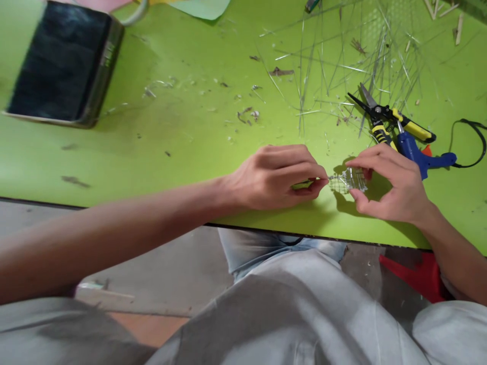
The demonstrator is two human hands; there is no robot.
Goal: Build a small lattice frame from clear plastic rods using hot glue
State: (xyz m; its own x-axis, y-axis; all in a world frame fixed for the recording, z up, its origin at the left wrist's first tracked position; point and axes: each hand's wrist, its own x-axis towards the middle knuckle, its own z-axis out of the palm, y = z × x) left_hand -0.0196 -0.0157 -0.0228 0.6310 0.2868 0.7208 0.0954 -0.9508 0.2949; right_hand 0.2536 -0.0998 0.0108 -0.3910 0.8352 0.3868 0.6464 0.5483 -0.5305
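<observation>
A small silvery wire lattice (pixel 353 179) sits between my two hands near the front edge of the green table. My right hand (pixel 395 182) grips it at its sides, thumb below and fingers above. From the left, my left hand (pixel 285 177) pinches a thin wire end (pixel 330 178) at the lattice's left side. Whether that end is part of the lattice or a separate piece, I cannot tell. Just beyond my right hand lie black-and-yellow snips (pixel 380 111) with open blades and a blue glue gun (pixel 422 154).
Many thin loose wires (pixel 342 66) are strewn over the table's far right. Wood sticks (pixel 459 29) lie in the far right corner. A dark box-like device (pixel 61 61) stands at the far left. Dried scraps (pixel 281 71) dot the green tabletop (pixel 182 147). Something red (pixel 418 276) is below the edge.
</observation>
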